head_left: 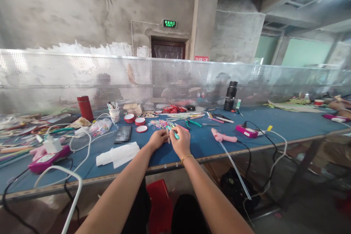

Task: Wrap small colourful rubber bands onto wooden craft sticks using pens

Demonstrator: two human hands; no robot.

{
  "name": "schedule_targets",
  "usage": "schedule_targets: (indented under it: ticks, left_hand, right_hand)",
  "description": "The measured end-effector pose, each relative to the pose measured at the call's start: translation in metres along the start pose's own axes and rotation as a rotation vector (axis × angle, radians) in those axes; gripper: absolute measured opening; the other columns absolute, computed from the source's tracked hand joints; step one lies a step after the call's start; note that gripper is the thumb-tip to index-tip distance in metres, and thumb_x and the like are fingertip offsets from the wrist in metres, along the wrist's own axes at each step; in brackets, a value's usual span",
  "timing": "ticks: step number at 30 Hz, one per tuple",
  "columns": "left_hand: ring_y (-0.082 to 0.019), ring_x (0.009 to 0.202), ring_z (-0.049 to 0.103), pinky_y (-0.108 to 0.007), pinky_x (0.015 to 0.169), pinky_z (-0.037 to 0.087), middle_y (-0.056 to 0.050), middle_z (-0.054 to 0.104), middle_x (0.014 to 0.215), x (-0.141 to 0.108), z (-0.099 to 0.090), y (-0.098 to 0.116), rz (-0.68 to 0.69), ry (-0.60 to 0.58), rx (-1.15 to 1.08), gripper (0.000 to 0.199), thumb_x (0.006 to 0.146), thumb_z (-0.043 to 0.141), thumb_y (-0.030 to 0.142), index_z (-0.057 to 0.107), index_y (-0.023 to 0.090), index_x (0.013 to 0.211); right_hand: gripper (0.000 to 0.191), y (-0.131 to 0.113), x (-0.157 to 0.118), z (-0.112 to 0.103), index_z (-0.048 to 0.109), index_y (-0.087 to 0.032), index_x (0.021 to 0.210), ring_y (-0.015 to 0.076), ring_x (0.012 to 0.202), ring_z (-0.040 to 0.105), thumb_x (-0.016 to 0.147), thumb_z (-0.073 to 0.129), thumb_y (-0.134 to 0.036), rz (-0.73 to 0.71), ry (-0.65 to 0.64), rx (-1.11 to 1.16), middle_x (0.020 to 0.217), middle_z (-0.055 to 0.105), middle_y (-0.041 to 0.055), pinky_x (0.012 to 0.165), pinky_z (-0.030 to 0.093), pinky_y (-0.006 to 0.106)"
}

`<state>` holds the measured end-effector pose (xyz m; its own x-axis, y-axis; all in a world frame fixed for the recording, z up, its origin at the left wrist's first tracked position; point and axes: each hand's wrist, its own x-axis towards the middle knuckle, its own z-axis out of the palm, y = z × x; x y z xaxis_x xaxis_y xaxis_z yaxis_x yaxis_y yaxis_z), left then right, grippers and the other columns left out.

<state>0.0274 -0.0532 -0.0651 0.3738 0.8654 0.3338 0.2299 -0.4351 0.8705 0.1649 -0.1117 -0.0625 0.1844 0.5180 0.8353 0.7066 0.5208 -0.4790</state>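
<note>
Close to the table's front edge, my left hand (159, 139) is closed on a narrow wooden stick (168, 135), held roughly upright. My right hand (181, 142), with a gold bracelet at the wrist, pinches a teal pen-like tool (174, 134) against or just beside the stick; its tip is too small to make out. Right behind my hands lies a scatter of small colourful pieces (160, 123). Green-handled pliers (193, 123) rest a little to the right of them.
A pink glue gun (223, 136) with a long clear glue stick lies to the right, near a magenta power strip (246, 131). Left are white tissue (119, 155), red tins (139, 121), a pen cup (114, 114) and a red flask (85, 108). A black bottle (230, 96) stands behind.
</note>
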Motion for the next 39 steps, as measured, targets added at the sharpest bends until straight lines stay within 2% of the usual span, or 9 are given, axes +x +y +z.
schedule_targets:
  ticks: [6, 10, 14, 20, 25, 39]
  left_hand:
    - [-0.009, 0.051, 0.042, -0.022, 0.053, 0.035, 0.004, 0.05, 0.056, -0.0015, 0.0014, 0.0046, -0.001, -0.032, -0.042, 0.034, 0.07, 0.065, 0.049, 0.051, 0.017, 0.066]
    - [-0.009, 0.052, 0.043, -0.023, 0.053, 0.035, 0.004, 0.05, 0.055, -0.0002, 0.001, 0.001, -0.004, -0.014, -0.021, 0.034, 0.071, 0.064, 0.049, 0.051, 0.017, 0.064]
    - [-0.01, 0.052, 0.044, -0.023, 0.054, 0.035, 0.004, 0.051, 0.055, 0.0007, 0.0005, -0.002, 0.017, -0.031, -0.025, 0.033, 0.072, 0.063, 0.048, 0.052, 0.018, 0.065]
    - [-0.009, 0.051, 0.042, -0.023, 0.053, 0.034, 0.004, 0.049, 0.054, -0.0018, 0.0012, 0.0043, 0.003, -0.021, -0.04, 0.033, 0.071, 0.064, 0.047, 0.05, 0.017, 0.064]
    - [-0.009, 0.052, 0.043, -0.023, 0.054, 0.035, 0.003, 0.051, 0.057, -0.002, 0.0013, 0.004, 0.01, -0.02, -0.025, 0.033, 0.071, 0.063, 0.047, 0.052, 0.017, 0.067]
    - [-0.009, 0.053, 0.043, -0.023, 0.054, 0.035, 0.003, 0.051, 0.057, -0.0013, 0.0007, 0.0034, 0.017, -0.023, -0.027, 0.035, 0.072, 0.063, 0.05, 0.052, 0.017, 0.066]
  right_hand:
    - [0.01, -0.0003, -0.0004, 0.0002, 0.061, -0.021, 0.084, 0.0174, 0.082, 0.059, 0.087, 0.054, -0.027, -0.015, -0.027, 0.005, 0.079, 0.067, 0.0022, 0.083, 0.036, 0.029]
    - [0.011, 0.0008, -0.0002, 0.0009, 0.061, -0.021, 0.085, 0.0178, 0.083, 0.06, 0.088, 0.054, -0.028, 0.005, -0.002, -0.023, 0.078, 0.067, 0.0023, 0.083, 0.036, 0.029]
    - [0.011, 0.0002, 0.0, 0.0001, 0.061, -0.021, 0.086, 0.0177, 0.083, 0.059, 0.088, 0.054, -0.029, -0.021, -0.032, 0.0, 0.081, 0.067, 0.0025, 0.083, 0.037, 0.029]
    - [0.01, -0.0009, 0.0002, -0.0007, 0.06, -0.021, 0.085, 0.0179, 0.083, 0.06, 0.088, 0.054, -0.029, 0.009, -0.008, -0.014, 0.078, 0.067, 0.0025, 0.084, 0.036, 0.029]
    - [0.008, -0.0001, -0.0004, 0.0, 0.06, -0.021, 0.087, 0.0171, 0.085, 0.059, 0.087, 0.056, -0.027, -0.025, -0.036, 0.013, 0.083, 0.068, 0.0015, 0.084, 0.036, 0.028]
    - [0.012, -0.0004, 0.0002, -0.0004, 0.061, -0.021, 0.085, 0.0177, 0.083, 0.06, 0.088, 0.054, -0.03, 0.013, -0.013, -0.026, 0.078, 0.067, 0.0025, 0.083, 0.036, 0.029]
